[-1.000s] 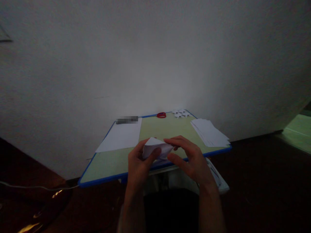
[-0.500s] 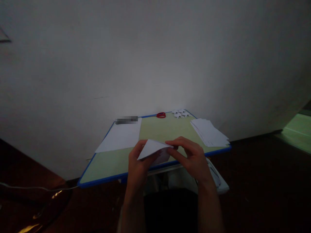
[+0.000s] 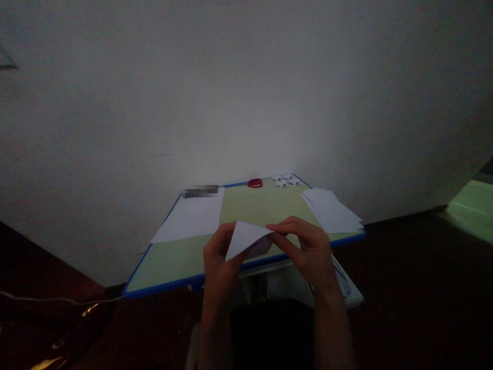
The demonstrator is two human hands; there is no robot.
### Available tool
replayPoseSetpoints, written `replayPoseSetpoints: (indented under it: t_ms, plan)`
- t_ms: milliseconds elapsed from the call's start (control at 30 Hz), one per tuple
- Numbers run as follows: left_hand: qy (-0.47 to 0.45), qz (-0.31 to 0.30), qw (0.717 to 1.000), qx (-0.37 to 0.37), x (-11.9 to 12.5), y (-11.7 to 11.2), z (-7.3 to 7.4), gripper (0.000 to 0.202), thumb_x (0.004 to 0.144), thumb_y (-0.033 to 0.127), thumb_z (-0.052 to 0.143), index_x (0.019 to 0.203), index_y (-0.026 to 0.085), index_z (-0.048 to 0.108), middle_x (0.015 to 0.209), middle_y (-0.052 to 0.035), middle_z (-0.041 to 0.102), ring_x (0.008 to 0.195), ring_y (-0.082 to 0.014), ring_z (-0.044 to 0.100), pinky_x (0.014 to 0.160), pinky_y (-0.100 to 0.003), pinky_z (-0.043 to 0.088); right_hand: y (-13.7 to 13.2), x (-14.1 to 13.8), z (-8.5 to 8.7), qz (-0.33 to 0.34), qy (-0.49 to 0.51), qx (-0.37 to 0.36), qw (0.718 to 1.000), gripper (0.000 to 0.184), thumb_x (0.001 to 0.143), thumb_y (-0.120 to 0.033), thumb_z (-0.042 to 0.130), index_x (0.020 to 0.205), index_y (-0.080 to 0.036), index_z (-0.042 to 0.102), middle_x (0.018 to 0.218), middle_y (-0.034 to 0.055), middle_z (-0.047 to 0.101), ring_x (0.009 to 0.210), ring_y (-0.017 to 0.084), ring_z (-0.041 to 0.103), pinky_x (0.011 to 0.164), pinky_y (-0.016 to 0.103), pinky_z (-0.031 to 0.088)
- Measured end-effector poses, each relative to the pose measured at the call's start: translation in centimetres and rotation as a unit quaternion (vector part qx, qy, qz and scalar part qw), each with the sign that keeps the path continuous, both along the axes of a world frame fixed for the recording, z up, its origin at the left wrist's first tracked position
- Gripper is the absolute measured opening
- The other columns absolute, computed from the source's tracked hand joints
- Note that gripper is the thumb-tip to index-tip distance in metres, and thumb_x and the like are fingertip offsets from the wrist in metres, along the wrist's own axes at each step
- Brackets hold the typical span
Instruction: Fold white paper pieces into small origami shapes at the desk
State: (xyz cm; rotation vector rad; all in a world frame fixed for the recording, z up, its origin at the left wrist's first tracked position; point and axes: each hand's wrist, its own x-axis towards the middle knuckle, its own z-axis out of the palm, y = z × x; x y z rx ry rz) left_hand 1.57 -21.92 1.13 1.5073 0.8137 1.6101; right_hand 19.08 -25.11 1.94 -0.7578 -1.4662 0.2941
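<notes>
Between my two hands is a folded piece of white paper, held up over the near edge of the table. It shows a triangular face, and a second layer hangs beneath. My left hand grips its left side, with the fingers behind the paper and the thumb underneath. At the right corner, my right hand pinches the paper between thumb and forefinger. Part of the left fingers is hidden by the paper.
The pale green table has a blue rim. White sheets lie at left and a stack of paper at right. Red-handled scissors and several small folded white paper pieces lie along the back, by the wall.
The folded paper has tilted, its lower left corner shifting right and down. My right hand has moved slightly right, still pinching the corner.
</notes>
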Motion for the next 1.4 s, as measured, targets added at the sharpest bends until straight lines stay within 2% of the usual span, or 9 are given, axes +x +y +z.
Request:
replayPoseSetpoints:
  t_ms: [167,300,433,600,733,900,1100,1300,1400]
  plan:
    - [-0.016,0.017,1.0,-0.005,0.5,-0.1,-0.2,0.039,0.075,0.027,0.089,0.113,0.022,0.08,0.113,-0.0073,0.081,0.105,-0.0263,0.075,0.09,-0.031,0.06,-0.1,-0.3,0.1,-0.021,0.001,0.022,1.0,0.032,0.09,-0.01,0.075,0.112,-0.032,0.081,0.084,-0.0013,0.072,0.074,0.013,0.066,0.065,0.026,0.051]
    - [-0.026,0.034,0.999,0.0,0.5,0.1,-0.6,0.054,0.076,0.028,0.089,0.128,0.027,0.074,0.129,-0.0065,0.075,0.114,-0.0258,0.073,0.094,-0.031,0.06,-0.2,-0.1,0.1,-0.026,-0.03,0.034,0.999,0.037,0.091,-0.008,0.072,0.117,-0.033,0.079,0.084,-0.0016,0.069,0.073,0.012,0.064,0.065,0.024,0.052]
    - [-0.008,0.027,1.0,-0.006,0.2,0.0,-0.7,0.052,0.077,0.029,0.088,0.127,0.027,0.075,0.127,-0.0061,0.076,0.109,-0.024,0.075,0.09,-0.029,0.062,-0.2,0.2,-0.1,-0.013,-0.042,0.037,0.998,0.037,0.091,-0.008,0.072,0.118,-0.033,0.079,0.084,-0.0014,0.068,0.074,0.012,0.064,0.065,0.024,0.052]
    - [0.003,0.014,1.0,-0.025,0.1,-0.2,-0.4,0.052,0.078,0.033,0.087,0.127,0.025,0.074,0.123,-0.0068,0.078,0.109,-0.0257,0.075,0.09,-0.032,0.062,-0.2,0.3,-0.2,-0.004,-0.03,0.018,0.999,0.034,0.091,-0.011,0.074,0.116,-0.033,0.079,0.084,-0.0017,0.071,0.075,0.012,0.065,0.066,0.024,0.052]
    - [-0.004,0.019,0.999,-0.029,0.0,-0.2,-0.2,0.052,0.078,0.034,0.087,0.127,0.023,0.075,0.126,-0.0089,0.076,0.112,-0.0279,0.074,0.094,-0.036,0.061,-0.1,0.3,-0.4,-0.006,-0.026,0.007,1.0,0.034,0.091,-0.013,0.075,0.118,-0.033,0.078,0.086,-0.0027,0.075,0.076,0.012,0.068,0.07,0.026,0.054]
    - [-0.015,0.024,0.999,-0.045,0.0,-0.1,-0.3,0.05,0.077,0.034,0.088,0.124,0.021,0.077,0.13,-0.0121,0.074,0.11,-0.0293,0.074,0.09,-0.034,0.062,-0.2,0.6,-0.7,-0.015,-0.029,0.005,0.999,0.035,0.088,-0.014,0.077,0.117,-0.035,0.077,0.092,-0.0037,0.08,0.078,0.013,0.072,0.074,0.027,0.056]
    - [-0.01,0.017,0.999,-0.043,-0.1,0.0,-0.4,0.055,0.077,0.034,0.087,0.128,0.021,0.074,0.128,-0.012,0.075,0.105,-0.0279,0.075,0.088,-0.034,0.061,-0.4,0.7,-0.5,-0.006,-0.044,0.008,0.999,0.028,0.09,-0.014,0.075,0.111,-0.032,0.08,0.091,-0.002,0.081,0.081,0.015,0.073,0.074,0.028,0.056]
    - [0.012,0.015,0.999,-0.039,-0.3,-0.2,-0.2,0.051,0.081,0.036,0.083,0.129,0.022,0.074,0.125,-0.0087,0.077,0.106,-0.0257,0.073,0.087,-0.031,0.059,-0.1,0.4,-0.4,0.027,-0.027,-0.009,0.999,0.032,0.092,-0.012,0.071,0.116,-0.032,0.079,0.091,-0.0002,0.079,0.081,0.014,0.071,0.072,0.028,0.054]
    - [-0.016,-0.006,0.999,-0.029,-0.2,-0.5,0.1,0.056,0.086,0.038,0.078,0.14,0.024,0.066,0.12,-0.0089,0.078,0.094,-0.0212,0.075,0.079,-0.028,0.06,0.3,0.2,-0.7,0.024,0.016,-0.033,0.999,0.027,0.092,-0.015,0.071,0.112,-0.032,0.08,0.093,0.0007,0.078,0.084,0.016,0.07,0.073,0.028,0.054]
